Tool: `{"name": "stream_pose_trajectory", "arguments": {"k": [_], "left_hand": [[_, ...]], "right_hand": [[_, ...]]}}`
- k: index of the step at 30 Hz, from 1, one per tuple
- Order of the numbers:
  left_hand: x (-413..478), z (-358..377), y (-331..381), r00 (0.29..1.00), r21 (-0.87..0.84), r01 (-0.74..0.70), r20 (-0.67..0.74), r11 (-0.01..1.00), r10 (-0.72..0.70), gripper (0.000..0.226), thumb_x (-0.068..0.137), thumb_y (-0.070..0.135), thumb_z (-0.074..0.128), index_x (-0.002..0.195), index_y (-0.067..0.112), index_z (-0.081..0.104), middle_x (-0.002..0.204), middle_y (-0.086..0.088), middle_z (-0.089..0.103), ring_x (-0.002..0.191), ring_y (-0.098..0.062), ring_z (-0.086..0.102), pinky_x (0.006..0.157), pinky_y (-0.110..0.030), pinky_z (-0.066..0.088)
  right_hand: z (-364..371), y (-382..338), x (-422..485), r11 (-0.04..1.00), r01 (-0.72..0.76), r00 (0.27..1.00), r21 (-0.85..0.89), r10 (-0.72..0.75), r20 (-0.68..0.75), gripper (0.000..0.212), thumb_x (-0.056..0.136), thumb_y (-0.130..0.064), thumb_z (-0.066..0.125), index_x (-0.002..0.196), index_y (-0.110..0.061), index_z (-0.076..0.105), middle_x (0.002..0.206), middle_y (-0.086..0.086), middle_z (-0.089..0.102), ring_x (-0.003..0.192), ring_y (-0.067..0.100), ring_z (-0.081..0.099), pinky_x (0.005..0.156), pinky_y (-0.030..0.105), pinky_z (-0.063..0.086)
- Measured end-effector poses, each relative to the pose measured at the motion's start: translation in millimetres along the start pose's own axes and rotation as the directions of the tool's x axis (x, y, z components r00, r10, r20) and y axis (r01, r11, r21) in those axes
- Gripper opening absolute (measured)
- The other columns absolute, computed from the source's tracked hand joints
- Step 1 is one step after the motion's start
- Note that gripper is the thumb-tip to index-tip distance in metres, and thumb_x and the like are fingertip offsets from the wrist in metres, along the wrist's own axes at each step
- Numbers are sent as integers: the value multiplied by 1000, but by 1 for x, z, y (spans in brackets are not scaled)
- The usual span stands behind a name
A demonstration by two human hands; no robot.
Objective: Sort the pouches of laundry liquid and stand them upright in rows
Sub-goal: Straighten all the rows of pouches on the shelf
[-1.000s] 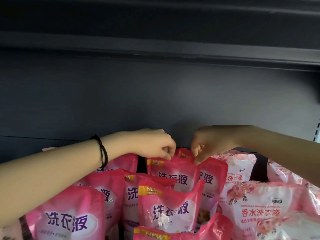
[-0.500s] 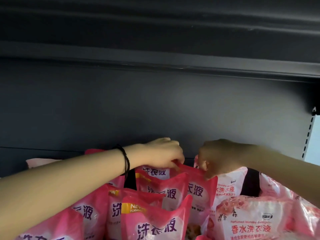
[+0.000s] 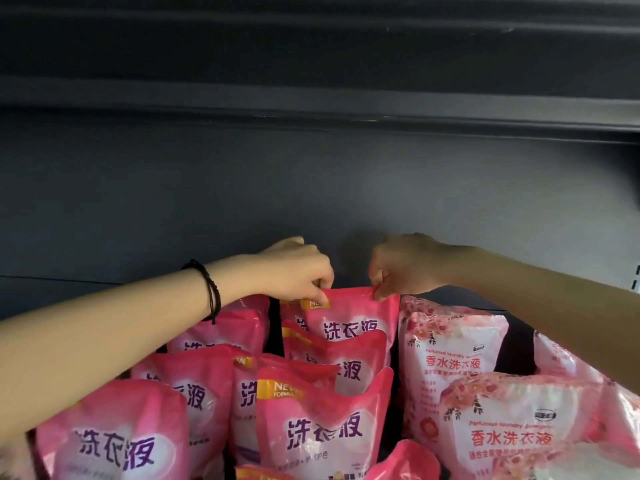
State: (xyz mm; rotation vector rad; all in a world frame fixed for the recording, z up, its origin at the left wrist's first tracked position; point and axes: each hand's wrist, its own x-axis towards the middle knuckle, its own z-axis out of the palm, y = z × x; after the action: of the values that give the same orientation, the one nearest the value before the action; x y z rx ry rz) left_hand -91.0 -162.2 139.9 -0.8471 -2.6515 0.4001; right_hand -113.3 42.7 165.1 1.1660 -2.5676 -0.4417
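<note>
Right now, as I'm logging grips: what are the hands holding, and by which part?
The rearmost deep pink laundry liquid pouch: the left hand pinches its top-left corner, the right hand its top-right corner.

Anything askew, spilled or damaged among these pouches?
No spill or tear shows. A nearer bright pink plastic pouch in the middle row slumps, its top edge sagging. The left hand and right hand pinch the rearmost bright pink pouch by its top corners.

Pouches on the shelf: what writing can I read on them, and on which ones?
"洗衣液": on each deep pink pouch.
"NEW FORMULA": yellow corner tab of those pouches.
"香水洗衣液": on each pale floral pouch.
"Perfumed laundry detergent": above it, partly blurred.
Smaller print: too small to read.
</note>
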Motion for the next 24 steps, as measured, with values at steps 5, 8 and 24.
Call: {"name": "stream_pose_trajectory", "arguments": {"k": [5, 8, 24], "left_hand": [[-11, 1, -4, 995, -3, 59, 83, 998, -59, 31, 88, 46, 61, 71, 21, 56, 71, 7, 63, 81, -14, 59, 87, -31, 33], [-16, -10, -7, 995, 12, 62, 81, 998, -62, 32, 89, 46, 60, 71, 20, 55, 73, 5, 63, 79, -15, 58, 86, -30, 32], [-41, -75, 0, 749, -920, -61, -299, 388, -591, 15, 92, 20, 61, 83, 11, 68, 79, -1, 68, 75, -10, 60, 76, -29, 49]], "right_hand": [[-4, -8, 17, 999, -8, 998, 31, 6, 56, 20, 81, -41, 70, 87, -22, 74, 84, -12, 71, 72, 6, 52, 64, 26, 46], [-18, -11, 21, 1000, -16, 997, -23, 18, 79, 19, 80, -41, 71, 85, -24, 73, 77, -15, 66, 68, 5, 50, 56, 22, 36], [-66, -21, -16, 265, 126, 728, 956, 630, -271, 17, 94, -8, 58, 77, -13, 60, 74, 4, 60, 69, 16, 56, 73, 34, 53]]}}
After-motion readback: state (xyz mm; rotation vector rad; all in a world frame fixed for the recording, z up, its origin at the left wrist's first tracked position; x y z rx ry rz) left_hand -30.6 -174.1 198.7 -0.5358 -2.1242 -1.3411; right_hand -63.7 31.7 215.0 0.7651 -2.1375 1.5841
